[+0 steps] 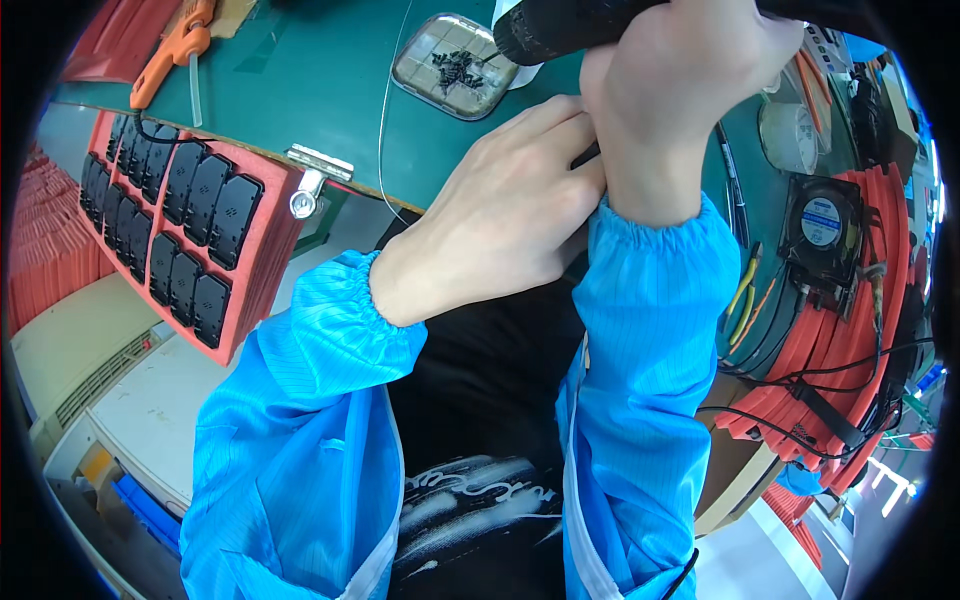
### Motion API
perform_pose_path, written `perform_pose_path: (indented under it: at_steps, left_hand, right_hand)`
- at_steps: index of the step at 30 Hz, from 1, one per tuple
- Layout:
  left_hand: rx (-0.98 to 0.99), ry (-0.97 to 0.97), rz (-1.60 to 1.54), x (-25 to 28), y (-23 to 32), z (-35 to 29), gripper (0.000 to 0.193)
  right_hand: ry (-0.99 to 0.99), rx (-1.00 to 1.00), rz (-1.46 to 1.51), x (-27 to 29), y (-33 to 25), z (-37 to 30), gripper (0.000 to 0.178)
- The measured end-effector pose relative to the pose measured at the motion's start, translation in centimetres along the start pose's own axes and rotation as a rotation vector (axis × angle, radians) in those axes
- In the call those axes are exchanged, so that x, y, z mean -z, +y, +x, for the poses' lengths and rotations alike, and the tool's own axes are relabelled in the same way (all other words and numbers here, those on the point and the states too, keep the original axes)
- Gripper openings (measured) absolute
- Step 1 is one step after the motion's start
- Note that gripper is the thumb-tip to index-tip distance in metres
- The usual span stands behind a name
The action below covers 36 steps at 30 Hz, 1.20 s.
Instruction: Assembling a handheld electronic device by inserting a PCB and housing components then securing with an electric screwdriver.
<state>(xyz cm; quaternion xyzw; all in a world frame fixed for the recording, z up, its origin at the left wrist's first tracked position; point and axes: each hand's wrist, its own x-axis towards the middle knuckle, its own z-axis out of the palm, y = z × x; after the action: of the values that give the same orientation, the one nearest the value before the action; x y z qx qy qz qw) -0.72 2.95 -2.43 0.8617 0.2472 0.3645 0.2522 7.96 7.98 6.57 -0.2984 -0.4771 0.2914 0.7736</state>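
**Screwdriving at the tabletop edge, workpiece hidden under the hands**

While the right hand [690, 70] is wrapped tight round the black barrel of a power screwdriver [570, 30], holding it overhead and pointing down, the left hand [510, 210] lies curled just below it, fingers pressed together against something dark at the near edge of the green tabletop [330, 110]. Only a sliver of that dark piece shows between the two hands, so I cannot tell what it is or how the left hand has hold of it.

As a judgement, the step in hand is driving a fastener: the tool is above the spot the left hand steadies. The next move would call for keeping the bit square to the piece and the left fingers out from beneath the tip.

Counted: one screwdriver; one shallow metal dish [455, 65] holding a small heap of dark screws, too fine to count; one red foam tray [190, 215] at the left with about fifteen black oblong casings in two rows; one orange-handled tool [170, 55] at the far left; one small square fan [822, 225] at the right beside stacked red trays.
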Motion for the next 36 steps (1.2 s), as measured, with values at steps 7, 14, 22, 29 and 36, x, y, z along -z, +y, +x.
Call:
perform_pose_path:
  at_steps: [7,14,22,29,36]
  left_hand:
    - [-0.009,0.084,-0.028,-0.5,0.1,0.1,0.038]
    - [0.071,0.122,-0.190,0.0,0.1,0.5,0.033]
    - [0.051,0.185,-0.216,0.5,-0.5,0.4,0.022]
    - [0.034,0.185,-0.202,0.5,-0.4,0.5,0.020]
    - [-0.033,0.206,-0.186,0.6,-0.6,0.6,0.019]
  right_hand:
    - [-0.171,0.041,-0.015,3.9,-1.9,0.2,0.016]
    - [-0.289,0.010,0.106,9.5,-5.8,0.2,0.018]
    - [-0.323,0.057,0.112,12.2,-10.4,-2.5,0.016]
    - [-0.387,-0.054,0.051,12.9,-10.8,-2.3,0.012]
    - [-0.464,-0.107,0.039,13.2,-10.5,-2.4,0.012]
